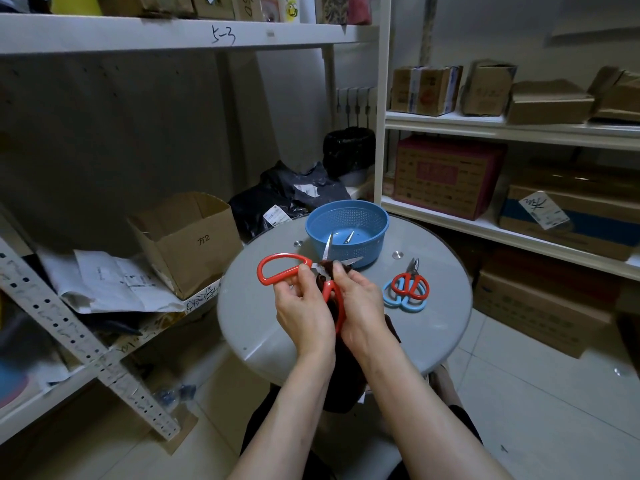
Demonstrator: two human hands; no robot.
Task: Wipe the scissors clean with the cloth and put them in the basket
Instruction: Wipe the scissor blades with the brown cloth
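Head view: the left hand (pixel 301 308) grips the red scissors (pixel 284 268), blades spread toward twelve o'clock. The right hand (pixel 360 303) pinches the dark cloth (pixel 346 375) around the pivot. Best wipe pivot-to-tip, fingers behind the edge. The blue basket (pixel 367 249) sits just beyond.

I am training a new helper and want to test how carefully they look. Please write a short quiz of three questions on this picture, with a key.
1. True or false: the red scissors in the left hand have their blades open.
2. What does the right hand hold against the blades? A. dark cloth B. paper C. sponge
3. How many small scissors lie on the round table?
Key: 1 true; 2 A; 3 two.
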